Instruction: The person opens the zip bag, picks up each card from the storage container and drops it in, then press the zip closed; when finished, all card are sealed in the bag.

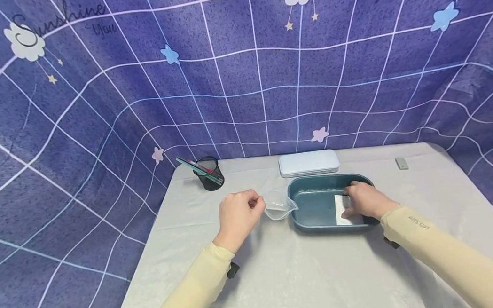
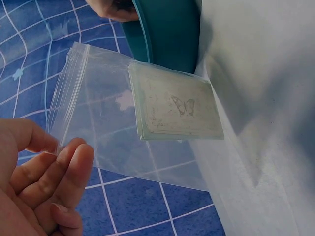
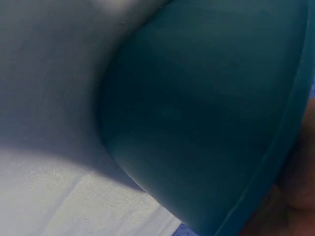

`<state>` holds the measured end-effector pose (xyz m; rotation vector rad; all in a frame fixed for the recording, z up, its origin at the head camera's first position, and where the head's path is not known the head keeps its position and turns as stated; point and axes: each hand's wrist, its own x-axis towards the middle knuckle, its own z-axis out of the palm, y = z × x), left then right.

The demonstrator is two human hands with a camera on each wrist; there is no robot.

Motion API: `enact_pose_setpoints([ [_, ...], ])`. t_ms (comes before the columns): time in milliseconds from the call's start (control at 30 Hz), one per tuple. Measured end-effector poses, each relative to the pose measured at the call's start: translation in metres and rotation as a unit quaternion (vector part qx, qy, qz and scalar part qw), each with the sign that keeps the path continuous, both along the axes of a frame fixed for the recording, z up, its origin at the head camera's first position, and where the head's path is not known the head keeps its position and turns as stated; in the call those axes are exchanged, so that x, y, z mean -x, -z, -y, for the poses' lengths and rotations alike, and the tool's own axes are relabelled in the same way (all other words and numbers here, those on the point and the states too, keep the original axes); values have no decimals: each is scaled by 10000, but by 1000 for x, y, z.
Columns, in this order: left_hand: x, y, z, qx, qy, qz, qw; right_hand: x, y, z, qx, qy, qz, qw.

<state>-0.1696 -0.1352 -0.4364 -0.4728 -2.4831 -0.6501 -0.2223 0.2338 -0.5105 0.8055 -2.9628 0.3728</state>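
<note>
My left hand (image 1: 241, 215) pinches the zip edge of a clear zip-lock bag (image 1: 277, 206) beside the left end of a dark teal basin (image 1: 314, 228). Inside that bag, a stack of pale cards (image 2: 177, 105) shows in the left wrist view, the front one printed with a butterfly. My right hand (image 1: 367, 199) reaches into the basin's right end, thumb and bent fingers over a flat white piece (image 1: 340, 209); I cannot tell whether they grip it. In the right wrist view the basin's outer wall (image 3: 197, 118) hides most of this hand.
Behind the basin lies a pale blue-white flat case (image 1: 308, 163). A black mesh pen cup (image 1: 211, 177) with several pens or pencils stands at the back left. A small grey object (image 1: 401, 164) lies at the back right. A purple-blue patterned curtain (image 1: 242, 79) hangs behind the white-covered table (image 1: 313, 277).
</note>
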Motion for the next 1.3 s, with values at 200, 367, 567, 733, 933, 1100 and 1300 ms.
enact_pose_setpoints([
  [200,0,1,0,-29,2,-15,10000,-2,2,1,7,47,125,9999],
  [367,0,2,1,-24,-6,-20,10000,-2,1,2,-53,-17,-129,9999],
  [567,1,2,3,-18,-9,-50,10000,-1,1,3,34,-12,-271,9996],
  [733,1,2,3,-29,-24,-32,10000,3,0,2,338,-17,-218,9992],
  [933,1,2,3,-31,-14,-36,10000,10,-3,0,632,38,266,9976],
  [1100,1,3,4,-6,-35,-42,10000,15,-4,-2,756,34,591,9954],
  [1300,0,2,4,26,-63,-3,10000,19,-2,-3,779,81,447,9959],
])
